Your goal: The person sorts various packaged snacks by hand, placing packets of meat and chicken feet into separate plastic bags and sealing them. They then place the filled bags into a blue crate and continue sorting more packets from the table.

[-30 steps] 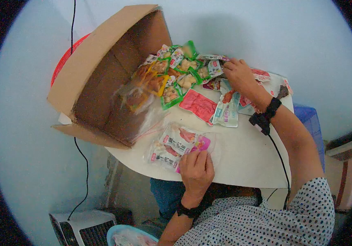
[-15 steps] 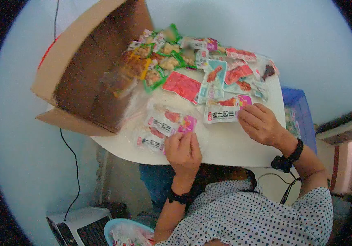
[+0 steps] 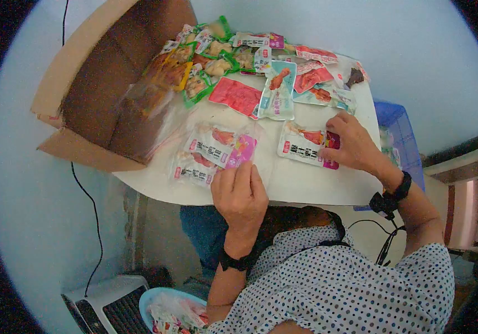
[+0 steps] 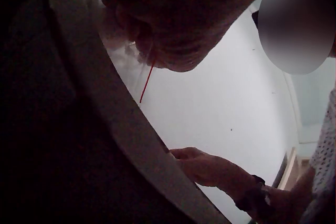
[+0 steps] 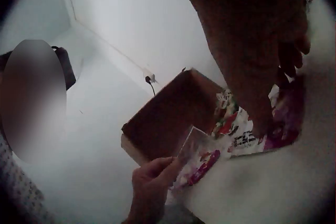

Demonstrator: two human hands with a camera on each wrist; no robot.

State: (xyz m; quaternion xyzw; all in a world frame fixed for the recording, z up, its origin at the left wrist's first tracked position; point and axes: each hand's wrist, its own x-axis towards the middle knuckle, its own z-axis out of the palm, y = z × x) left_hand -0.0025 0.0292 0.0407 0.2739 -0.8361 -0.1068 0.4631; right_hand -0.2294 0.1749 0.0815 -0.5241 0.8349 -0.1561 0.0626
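In the head view, my left hand (image 3: 239, 195) pinches the near edge of a clear plastic bag (image 3: 261, 133) at the table's front. Inside it lie two white-and-purple drumstick packets (image 3: 214, 142), one overlapping the other. To the right, my right hand (image 3: 356, 142) holds another packet of this kind (image 3: 301, 146) by its purple end, thumb and fingers spread across its width. Drumstick picture and black lettering face up. The right wrist view shows the thumb on this packet (image 5: 244, 139) and the left hand (image 5: 152, 184) gripping the bag's edge.
A large cardboard box (image 3: 47, 106) lies open on its side at left. Green-edged food packets (image 3: 216, 68), a red packet (image 3: 236, 97) and a pale blue packet (image 3: 278, 92) lie behind the hands. A blue crate (image 3: 403, 125) stands beside the table, a basin (image 3: 147, 300) below.
My right hand has drawn a drumstick packet from the back pile to the table's near right, and its grip now spans the packet. The left hand keeps holding the bag. The head view has shifted.
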